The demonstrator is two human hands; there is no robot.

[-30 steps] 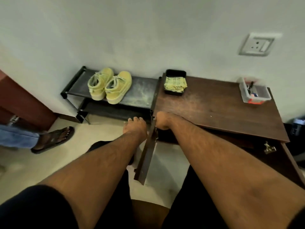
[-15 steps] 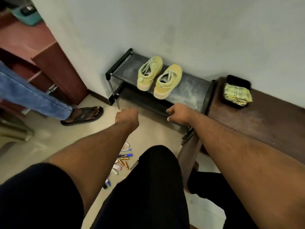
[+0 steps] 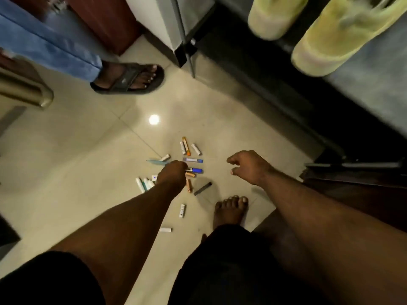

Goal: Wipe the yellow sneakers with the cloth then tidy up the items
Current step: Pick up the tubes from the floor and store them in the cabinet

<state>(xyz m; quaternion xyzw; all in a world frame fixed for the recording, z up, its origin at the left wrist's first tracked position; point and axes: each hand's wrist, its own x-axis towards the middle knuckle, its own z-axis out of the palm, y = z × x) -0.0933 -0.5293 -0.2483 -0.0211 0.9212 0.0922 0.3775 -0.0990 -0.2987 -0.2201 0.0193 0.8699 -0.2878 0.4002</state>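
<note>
The two yellow sneakers (image 3: 339, 40) stand on the grey top shelf of the black shoe rack (image 3: 374, 89) at the upper right, blurred. The cloth is out of view. Several markers and small tubes (image 3: 186, 148) lie scattered on the tiled floor. My left hand (image 3: 174, 175) is down in that pile, fingers curled, pinching the end of a blue marker (image 3: 196, 170). My right hand (image 3: 248, 167) hovers just right of the pile with loosely curled fingers, holding nothing.
My bare foot (image 3: 230, 211) stands beside the pile. Another person's sandalled foot (image 3: 132, 79) and blue trouser leg are at the upper left. A red-brown cabinet (image 3: 105, 20) stands against the wall, and a dark wooden table edge (image 3: 352, 170) lies at the right.
The view has dropped from the rack and table to the floor. Both hands have come down from rack height, the left into the scattered markers, the right beside them.
</note>
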